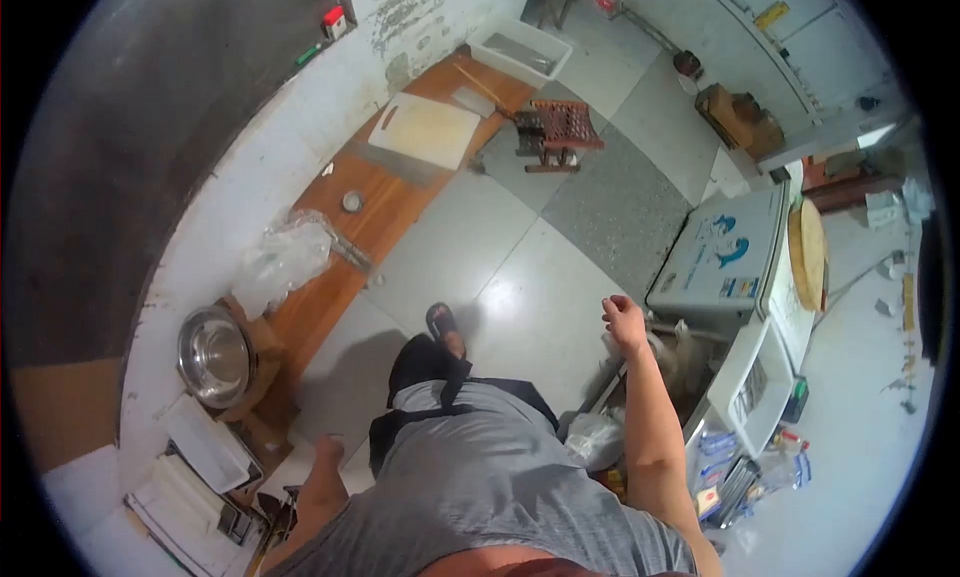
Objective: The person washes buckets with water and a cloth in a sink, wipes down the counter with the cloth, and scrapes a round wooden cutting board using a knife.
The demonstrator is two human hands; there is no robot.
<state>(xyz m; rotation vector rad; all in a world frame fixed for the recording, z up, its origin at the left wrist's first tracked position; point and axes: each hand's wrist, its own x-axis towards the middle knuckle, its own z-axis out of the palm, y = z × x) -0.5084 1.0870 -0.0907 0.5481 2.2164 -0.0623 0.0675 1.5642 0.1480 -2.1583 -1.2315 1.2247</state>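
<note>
Currently, the head view has the right hand (625, 324) near the white fridge (722, 247), fingers curled, contact unclear, and the left hand (329, 451), its grip impossible to tell, near the wooden bench (372, 209), with a steel basin (216, 357) beside the bench.

The bench (392, 209) shows a smooth, semi-gloss wood surface; the cutting board (428, 129) near its far end is pale, smooth and matt, apparently plastic. The basin (214, 357) past the near end is polished, highly reflective metal, and the bag (284, 261) on the wall-side edge is thin, creased, translucent plastic. Floor tiles (470, 239) are smooth with a soft gloss; the shirt (500, 492) is soft matt cloth.
</note>
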